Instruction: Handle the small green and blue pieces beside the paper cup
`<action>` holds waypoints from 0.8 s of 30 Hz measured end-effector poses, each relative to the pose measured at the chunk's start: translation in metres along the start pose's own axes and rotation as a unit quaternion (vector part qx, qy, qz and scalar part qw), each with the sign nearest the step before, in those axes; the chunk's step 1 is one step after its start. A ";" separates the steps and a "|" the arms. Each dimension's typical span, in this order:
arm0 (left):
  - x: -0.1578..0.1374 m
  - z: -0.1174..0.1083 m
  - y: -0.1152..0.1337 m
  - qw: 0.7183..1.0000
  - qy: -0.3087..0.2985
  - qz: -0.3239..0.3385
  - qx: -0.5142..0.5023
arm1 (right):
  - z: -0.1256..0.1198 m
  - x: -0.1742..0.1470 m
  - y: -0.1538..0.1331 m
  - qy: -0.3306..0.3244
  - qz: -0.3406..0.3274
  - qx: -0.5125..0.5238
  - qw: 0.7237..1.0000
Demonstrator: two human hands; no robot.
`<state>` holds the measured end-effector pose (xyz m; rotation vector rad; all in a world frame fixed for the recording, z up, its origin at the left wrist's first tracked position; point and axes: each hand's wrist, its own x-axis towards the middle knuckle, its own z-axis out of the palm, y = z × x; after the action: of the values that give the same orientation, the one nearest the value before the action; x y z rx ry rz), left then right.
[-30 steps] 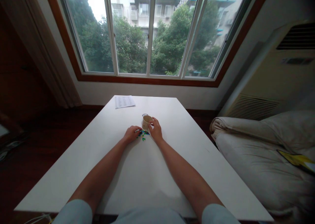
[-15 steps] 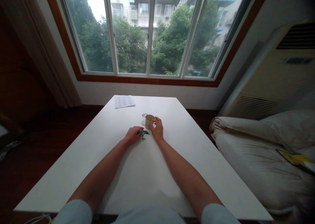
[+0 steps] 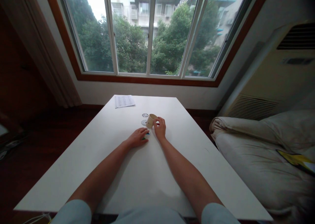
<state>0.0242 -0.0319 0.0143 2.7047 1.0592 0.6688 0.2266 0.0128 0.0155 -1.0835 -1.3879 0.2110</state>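
A beige cup (image 3: 150,122) is at the middle of the white table (image 3: 192,158), tilted a little toward the right. My right hand (image 3: 160,128) grips its right side with thumb and fingers. Just in front of the cup, my left hand (image 3: 137,138) lies low over small coloured pieces (image 3: 148,133), its fingers and thumb apart. Most of those pieces are hidden under the hand; bits of blue and green show by the fingertips. Whether the left fingers press on any piece I cannot tell.
Two round outlines, an upper circle (image 3: 145,115) and a lower circle (image 3: 143,122), are on the table left of the cup. Printed paper sheets (image 3: 125,101) lie at the far left corner. A cushioned seat (image 3: 256,151) flanks the table's right edge.
The cup has shifted slightly right and gone from upright to tilted, with my right hand on it. My left hand has moved right, spread its fingers and covered most of the coloured pieces.
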 end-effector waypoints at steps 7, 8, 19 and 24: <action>0.003 0.008 0.009 0.999 -0.011 0.031 0.010 | -0.001 -0.001 -0.006 -0.002 -0.019 -0.005 1.000; 0.004 0.008 0.010 0.999 -0.008 0.038 0.014 | -0.001 -0.002 -0.008 -0.006 -0.023 -0.006 1.000; 0.003 0.006 0.008 0.997 0.032 -0.020 0.062 | -0.002 -0.003 -0.018 -0.021 -0.024 -0.010 0.999; 0.004 0.002 0.010 0.999 0.027 -0.022 -0.006 | -0.001 -0.005 -0.022 -0.036 -0.026 -0.013 0.999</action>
<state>0.0339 -0.0364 0.0171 2.6591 1.1190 0.7417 0.2162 -0.0031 0.0283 -1.0685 -1.4860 0.1955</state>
